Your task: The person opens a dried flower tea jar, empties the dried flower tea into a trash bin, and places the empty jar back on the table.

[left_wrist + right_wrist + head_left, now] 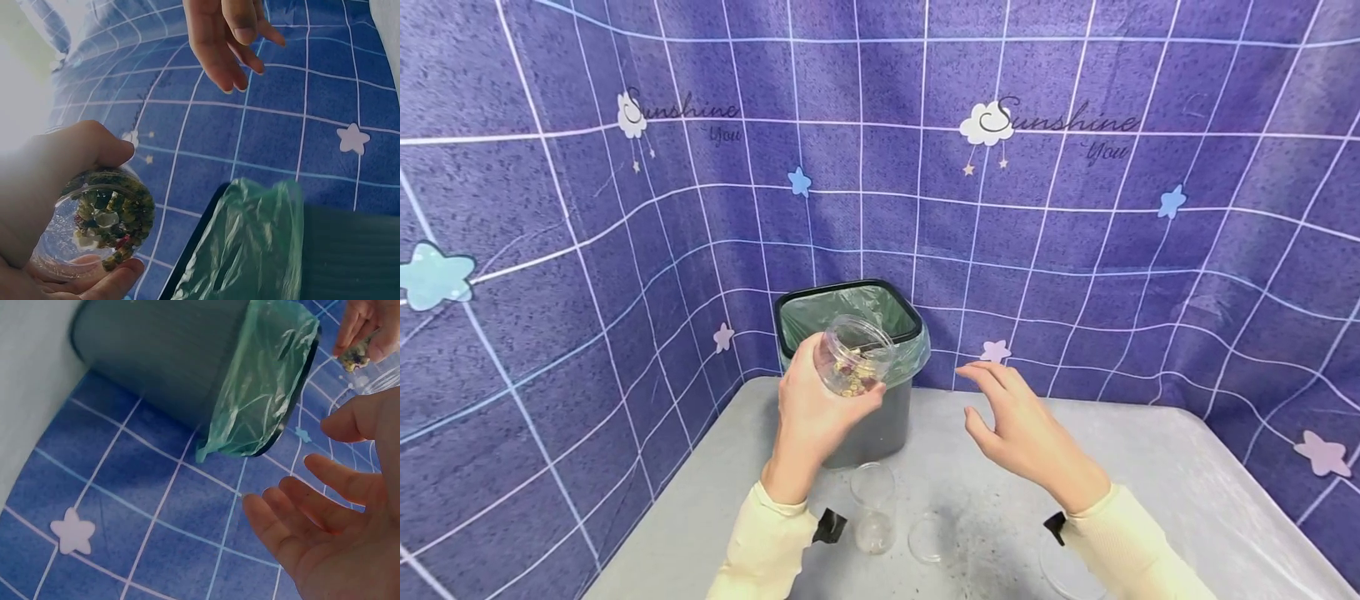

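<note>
In the head view my left hand (808, 396) grips a clear round plastic jar (882, 350), fingers and thumb curled round its side. The jar is tilted above the near edge of the bin. Yellowish and dark red dried bits (115, 215), which look like dried flowers, lie inside it. A grey bin (880, 429) with a green plastic liner (917, 358) stands behind and below that hand. My right hand (1018, 425) hovers in the air to the right, fingers loosely bent, touching nothing. The right wrist view shows its palm and spread fingers.
Clear round pieces, like lids or shallow dishes, lie on the grey table: one (872, 485) near the bin, two closer, and a larger one (1067, 571) by the right sleeve. Dark specks dot the tabletop. A purple grid curtain (1075, 308) hangs behind.
</note>
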Demonstrator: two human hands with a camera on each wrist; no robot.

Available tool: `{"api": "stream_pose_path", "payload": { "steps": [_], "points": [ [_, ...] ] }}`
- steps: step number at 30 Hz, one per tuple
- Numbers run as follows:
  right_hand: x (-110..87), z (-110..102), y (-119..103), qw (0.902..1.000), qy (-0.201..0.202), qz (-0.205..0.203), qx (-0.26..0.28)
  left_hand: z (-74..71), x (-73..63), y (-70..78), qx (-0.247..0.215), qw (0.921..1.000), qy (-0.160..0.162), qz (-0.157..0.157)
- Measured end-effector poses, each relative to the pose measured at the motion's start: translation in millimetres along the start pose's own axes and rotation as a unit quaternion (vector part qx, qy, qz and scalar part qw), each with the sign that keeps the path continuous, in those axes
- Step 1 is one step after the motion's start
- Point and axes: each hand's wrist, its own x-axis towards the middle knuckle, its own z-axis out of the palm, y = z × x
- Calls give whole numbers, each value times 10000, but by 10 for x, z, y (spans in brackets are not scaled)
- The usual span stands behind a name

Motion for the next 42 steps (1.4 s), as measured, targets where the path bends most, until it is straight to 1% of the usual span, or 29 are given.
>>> {"api": "stream_pose_path", "payload": {
  "steps": [2, 6, 10, 14, 17, 22, 25, 31, 36, 39, 42],
  "points": [
    [43, 9, -24, 10000, -49, 24, 34, -28, 33, -24, 18, 10000, 55, -50],
    [145, 41, -52, 10000, -69, 41, 25, -86, 97, -59, 29, 9996, 139, -245],
    [303, 93, -57, 9999, -34, -105, 7, -141, 150, -100, 109, 9989, 274, -354],
    [494, 150, -48, 9996, -64, -254, 94, -177, 208, -141, 168, 9983, 433, -361],
    [631, 197, -45, 9991, -156, -342, 181, -192, 259, -177, 223, 9978, 555, -300],
    [809, 292, -46, 9976, -323, -599, 95, -217, 329, -222, 278, 9969, 685, -279],
    [881, 351, -52, 9971, -367, -667, 25, -239, 359, -237, 310, 9964, 735, -283],
    [968, 474, -66, 9973, -484, -551, -75, -274, 410, -271, 401, 9958, 747, -338],
    [1027, 560, -62, 9970, -592, -467, -189, -286, 441, -291, 466, 9954, 714, -447],
    [1063, 603, -37, 9965, -634, -530, -134, -281, 457, -292, 480, 9953, 665, -523],
    [1095, 642, -6, 9958, -628, -667, -20, -274, 478, -287, 507, 9952, 649, -529]
  ]
}}
